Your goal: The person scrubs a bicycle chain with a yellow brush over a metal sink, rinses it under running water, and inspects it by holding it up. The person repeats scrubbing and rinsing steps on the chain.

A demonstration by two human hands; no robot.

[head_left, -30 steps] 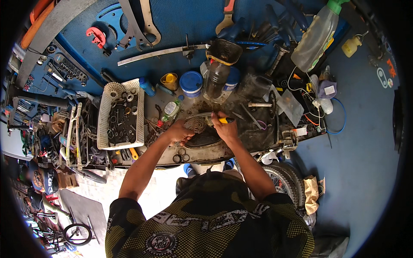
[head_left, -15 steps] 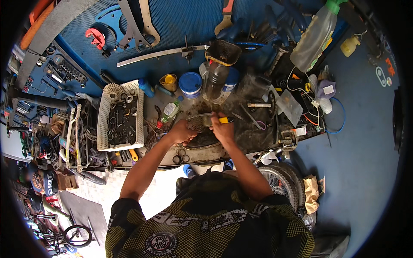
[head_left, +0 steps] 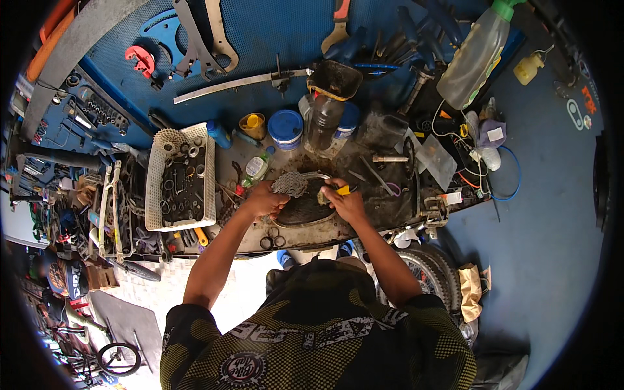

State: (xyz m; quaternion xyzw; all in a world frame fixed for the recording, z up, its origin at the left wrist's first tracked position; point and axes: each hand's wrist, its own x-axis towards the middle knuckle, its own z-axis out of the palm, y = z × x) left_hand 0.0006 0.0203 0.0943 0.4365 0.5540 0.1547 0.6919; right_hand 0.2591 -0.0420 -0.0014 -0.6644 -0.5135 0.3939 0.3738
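My left hand (head_left: pixel 263 200) is closed on the edge of a grey, toothed bicycle cassette (head_left: pixel 290 184), its face turned up. My right hand (head_left: pixel 346 203) grips a brush (head_left: pixel 342 190) with a yellow and black handle; its pale bristles point toward the cassette, a small gap apart. Both hands are above a round, metal-rimmed pan (head_left: pixel 318 174) with dark, wet-looking contents. The fingertips under the cassette are partly hidden.
A white basket (head_left: pixel 156 195) of small metal parts stands at the left. Behind the pan are a blue-lidded tub (head_left: pixel 286 125) and a dark bottle (head_left: pixel 325 123). Metal rings (head_left: pixel 267 242) lie near the bench's front edge. Tools hang on the blue wall (head_left: pixel 260 39).
The cassette has tilted, so its round face now shows, and it sits slightly higher. My right hand has moved right and a little nearer me with the brush, away from the cassette.
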